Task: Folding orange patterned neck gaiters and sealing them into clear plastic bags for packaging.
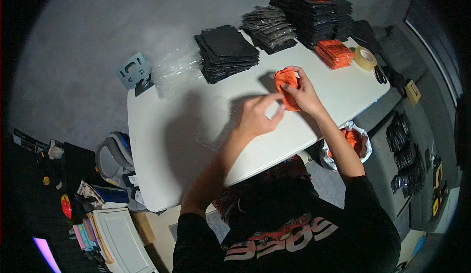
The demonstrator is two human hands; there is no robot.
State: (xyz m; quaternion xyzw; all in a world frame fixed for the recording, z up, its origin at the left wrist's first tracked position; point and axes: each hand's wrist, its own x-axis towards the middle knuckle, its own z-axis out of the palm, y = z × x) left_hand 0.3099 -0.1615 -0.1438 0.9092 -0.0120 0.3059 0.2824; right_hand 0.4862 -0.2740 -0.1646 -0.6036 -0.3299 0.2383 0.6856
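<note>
My right hand (305,92) grips a folded orange cloth-like piece (287,79) above the white table, thumb pressed on its face. My left hand (260,115) is beside the piece's lower left edge. Its thumb and forefinger are curved and apart, with a gap between them and nothing visible in it. Whether the fingertips touch the orange piece I cannot tell. Below and left of that hand, a thin clear plastic bag (208,138) lies flat on the table (162,175), partly in shadow.
Clear plastic bags (176,69) lie spread beside a grey-blue stand (135,71). Stacks of black folded pieces (228,52) and shiny packets (269,27) line the far edge. Orange packets (334,53) and a tape roll (365,58) are far right; a lined bin (365,148) stands below.
</note>
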